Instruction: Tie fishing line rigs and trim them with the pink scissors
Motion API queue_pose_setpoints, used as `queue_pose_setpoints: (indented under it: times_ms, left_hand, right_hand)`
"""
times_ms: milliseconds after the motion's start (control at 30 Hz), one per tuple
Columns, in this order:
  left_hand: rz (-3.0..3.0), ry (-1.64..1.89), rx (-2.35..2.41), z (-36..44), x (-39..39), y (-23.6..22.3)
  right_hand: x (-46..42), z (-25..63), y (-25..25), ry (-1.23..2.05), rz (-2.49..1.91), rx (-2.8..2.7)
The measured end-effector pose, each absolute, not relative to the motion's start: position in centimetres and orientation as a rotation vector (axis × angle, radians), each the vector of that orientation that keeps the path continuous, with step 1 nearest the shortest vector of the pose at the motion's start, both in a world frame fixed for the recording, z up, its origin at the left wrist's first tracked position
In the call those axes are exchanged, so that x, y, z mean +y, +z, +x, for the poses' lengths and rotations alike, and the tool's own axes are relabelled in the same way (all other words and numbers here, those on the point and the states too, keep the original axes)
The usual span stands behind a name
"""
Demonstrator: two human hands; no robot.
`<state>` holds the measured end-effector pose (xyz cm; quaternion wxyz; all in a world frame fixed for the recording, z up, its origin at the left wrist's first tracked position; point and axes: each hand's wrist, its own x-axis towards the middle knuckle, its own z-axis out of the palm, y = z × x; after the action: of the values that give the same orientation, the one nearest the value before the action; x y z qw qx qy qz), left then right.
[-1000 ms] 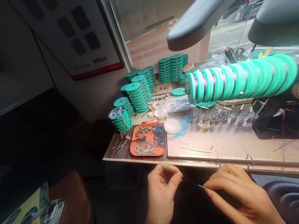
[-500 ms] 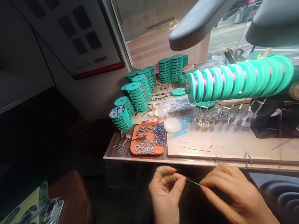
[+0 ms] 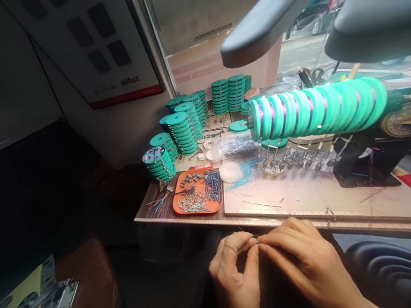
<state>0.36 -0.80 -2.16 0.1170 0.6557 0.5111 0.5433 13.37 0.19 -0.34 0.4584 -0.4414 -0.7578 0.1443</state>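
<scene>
My left hand [image 3: 234,272] is closed in a pinch, with tan tape wrapped round its finger. My right hand [image 3: 308,256] is pinched too, and its fingertips meet those of the left just in front of the table edge. Between them is a tiny piece on a thin line [image 3: 256,241], mostly hidden by the fingers. A short dark end sticks up above the left hand. Behind the hands, an orange tray [image 3: 200,212] holds small grey cylinders, dark springy pieces and pale metal bits.
Green foam line spools [image 3: 183,134] stand in stacks at the back left. A row of similar spools [image 3: 315,109] sits on a horizontal rod, small rigs hanging below. A white disc [image 3: 230,172], blue snippets [image 3: 247,174] and a round dish of beads [image 3: 273,167] lie on the board. Grey lamp arms [image 3: 269,28] reach overhead.
My hands have come together; the line that was stretched between them is now mostly covered by the fingertips. The view has shifted slightly, moving the table things a little left.
</scene>
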Motion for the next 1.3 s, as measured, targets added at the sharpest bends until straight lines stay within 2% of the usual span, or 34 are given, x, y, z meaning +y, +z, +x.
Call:
queue_pose_setpoints:
  times_ms: [133, 267, 533, 833, 1300]
  left_hand:
    - [2.164, 1.57, 1.454, 0.8, -0.6, -2.1]
    - [2.167, 1.484, 1.397, 1.0, -0.6, -2.5]
    - [2.267, 0.906, 1.549, -0.2, -0.9, -4.2]
    - [2.466, 0.535, 1.824, 0.2, 0.7, -3.9]
    - [2.416, 0.454, 1.978, 1.6, -0.1, -3.8]
  right_hand:
    - [0.4, 13.5, -0.6, 0.305, -1.138, -1.879]
    - [2.0, 14.7, -0.4, 0.26, -1.225, -1.897]
    - [5.3, 15.8, -0.7, 0.453, -1.371, -2.013]
    - [5.6, 15.6, -1.0, 0.462, -1.3, -2.072]
    - [5.7, 15.7, -1.0, 0.394, -1.296, -2.095]
